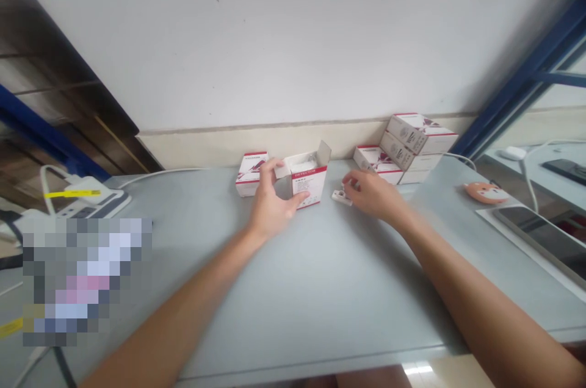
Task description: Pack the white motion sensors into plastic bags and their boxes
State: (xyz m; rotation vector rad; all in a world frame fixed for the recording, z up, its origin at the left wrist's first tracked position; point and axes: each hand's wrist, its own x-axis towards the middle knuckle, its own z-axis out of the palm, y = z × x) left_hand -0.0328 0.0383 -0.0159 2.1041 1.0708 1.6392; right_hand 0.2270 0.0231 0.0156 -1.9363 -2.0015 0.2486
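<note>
Along the far edge of the grey table (320, 290), six white-and-red boxes (414, 135) are counted. One open box (310, 188) is stood between the hands, its flap raised, with something white seen inside. It is held by the left hand (272, 202), whose grip is closed around its corner, the thumb (298, 196) being pressed on its front. One closed box (251, 176) is placed just left of it, and four more are piled in a heap (406, 147) at right, the upper ones tilted. One small white piece (341, 197) is lying on the table, with the right hand (373, 193) held at it; whether that grip is closed on it cannot be told. One orange pad (486, 193) and one tablet (540, 235) are seen further right. The heap could be toppled if brushed by the right hand. The piece could be knocked aside by a careless touch, and the contents could be spilled if the open box were tipped.
</note>
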